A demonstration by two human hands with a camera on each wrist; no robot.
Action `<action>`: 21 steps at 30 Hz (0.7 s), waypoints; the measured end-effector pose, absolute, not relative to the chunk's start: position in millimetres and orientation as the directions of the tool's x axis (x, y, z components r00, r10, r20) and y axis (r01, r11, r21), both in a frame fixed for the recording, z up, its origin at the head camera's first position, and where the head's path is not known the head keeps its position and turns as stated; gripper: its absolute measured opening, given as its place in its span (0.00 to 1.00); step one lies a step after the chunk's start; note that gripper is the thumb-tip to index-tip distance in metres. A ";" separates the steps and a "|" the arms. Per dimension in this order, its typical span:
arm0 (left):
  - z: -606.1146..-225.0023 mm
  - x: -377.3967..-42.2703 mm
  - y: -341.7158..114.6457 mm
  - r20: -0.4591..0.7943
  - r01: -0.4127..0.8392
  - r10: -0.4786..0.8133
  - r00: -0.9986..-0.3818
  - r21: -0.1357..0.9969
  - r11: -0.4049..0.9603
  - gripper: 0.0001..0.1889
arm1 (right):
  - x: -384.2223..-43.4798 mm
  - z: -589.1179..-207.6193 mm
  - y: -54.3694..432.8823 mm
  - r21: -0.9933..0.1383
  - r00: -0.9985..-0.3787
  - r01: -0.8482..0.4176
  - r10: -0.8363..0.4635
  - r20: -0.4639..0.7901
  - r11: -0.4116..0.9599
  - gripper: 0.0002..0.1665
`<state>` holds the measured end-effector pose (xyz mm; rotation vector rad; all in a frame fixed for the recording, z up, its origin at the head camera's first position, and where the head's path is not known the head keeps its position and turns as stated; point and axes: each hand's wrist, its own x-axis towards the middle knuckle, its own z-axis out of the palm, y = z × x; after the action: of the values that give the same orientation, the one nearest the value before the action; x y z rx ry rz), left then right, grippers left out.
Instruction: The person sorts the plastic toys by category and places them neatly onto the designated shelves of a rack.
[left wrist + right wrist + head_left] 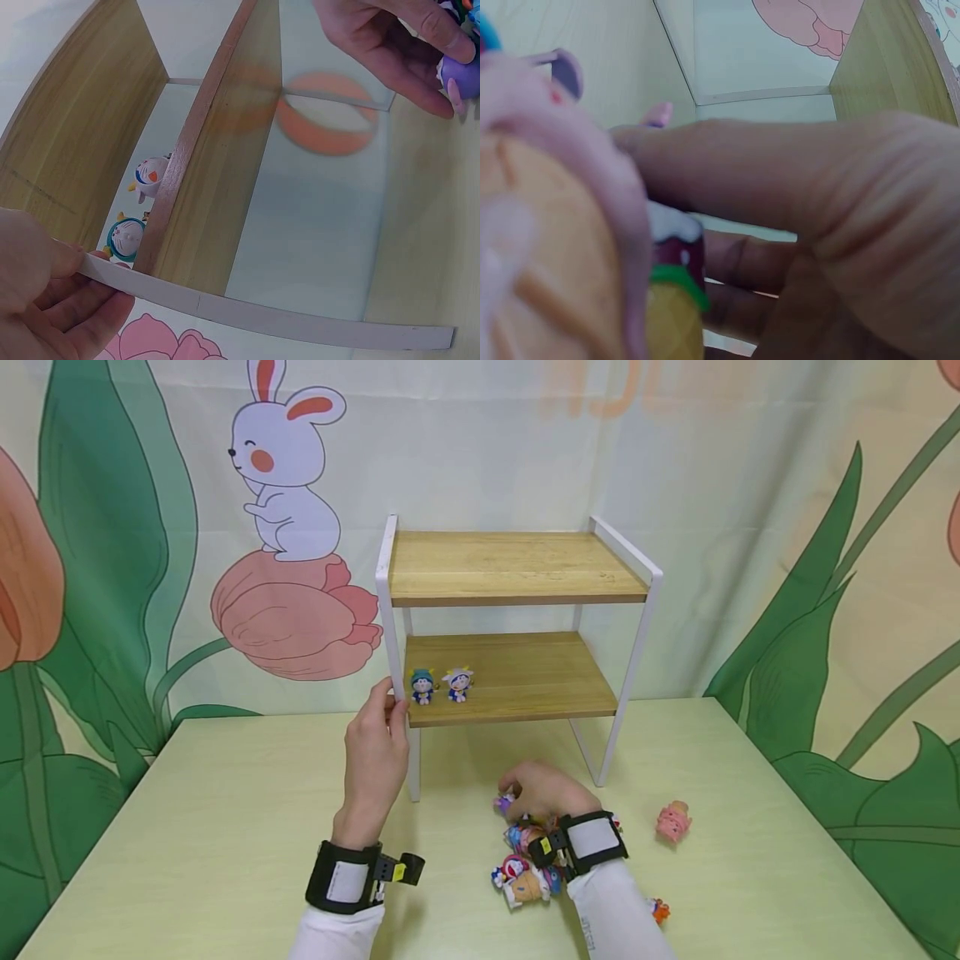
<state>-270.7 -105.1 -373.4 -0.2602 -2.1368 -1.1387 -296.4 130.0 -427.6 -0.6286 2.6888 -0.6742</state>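
My left hand (377,768) holds the left white upright (395,647) of a two-tier shelf, its thumb and fingers on either side in the left wrist view. Close by, a teal-hooded figurine (422,687) and a white-hooded figurine (458,684) sit on the lower board (536,681). Over a cluster of small toys on the table, my right hand (551,792) pinches a purple figurine (461,77) between thumb and fingers. Part of that figurine is hidden by the hand. An ice-cream-cone toy (676,300) shows beneath the thumb in the right wrist view.
Below the right hand lie several figurines, including a tan-and-white one (527,887) and a red-and-blue one (513,866). A pink figurine (673,822) is apart on the right. An orange toy (660,910) lies beside the right sleeve. Behind the shelf hangs a printed cloth (480,460).
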 end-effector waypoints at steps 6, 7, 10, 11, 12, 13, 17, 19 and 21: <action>-373.0 -270.6 -105.1 0.654 0.467 -0.137 -0.744 0.656 0.593 0.15 | -295.8 -427.2 129.9 -0.507 -0.860 -0.328 -0.474 -0.190 0.797 0.15; -373.0 -270.5 -105.2 0.653 0.466 -0.137 -0.745 0.656 0.593 0.15 | -295.8 -427.2 129.8 -0.508 -0.859 -0.327 -0.474 -0.191 0.797 0.14; -372.9 -270.3 -105.3 0.653 0.466 -0.137 -0.745 0.656 0.594 0.16 | -296.1 -427.5 129.7 -0.509 -0.859 -0.325 -0.474 -0.194 0.797 0.12; -372.8 -270.2 -105.3 0.653 0.465 -0.136 -0.745 0.655 0.595 0.16 | -296.2 -427.6 129.7 -0.509 -0.859 -0.325 -0.474 -0.193 0.797 0.11; -373.0 -270.2 -105.3 0.654 0.466 -0.135 -0.744 0.654 0.596 0.16 | -296.3 -427.8 129.8 -0.507 -0.859 -0.327 -0.475 -0.193 0.797 0.11; -373.0 -269.9 -105.2 0.653 0.465 -0.135 -0.745 0.654 0.596 0.16 | -296.5 -428.1 129.8 -0.508 -0.859 -0.325 -0.474 -0.194 0.798 0.10; -373.1 -269.6 -105.0 0.650 0.463 -0.134 -0.748 0.655 0.597 0.16 | -296.4 -427.9 130.1 -0.510 -0.862 -0.325 -0.472 -0.188 0.796 0.10; -373.0 -269.7 -105.0 0.649 0.461 -0.135 -0.749 0.657 0.596 0.16 | -296.3 -427.3 130.0 -0.513 -0.863 -0.328 -0.472 -0.178 0.793 0.10; -373.0 -270.2 -105.1 0.649 0.462 -0.135 -0.749 0.657 0.596 0.16 | -296.3 -426.2 129.9 -0.517 -0.865 -0.333 -0.474 -0.167 0.789 0.11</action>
<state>-270.2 -105.1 -373.0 -0.2573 -2.1495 -1.1412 -296.3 129.9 -426.2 -0.6214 2.6918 -0.6998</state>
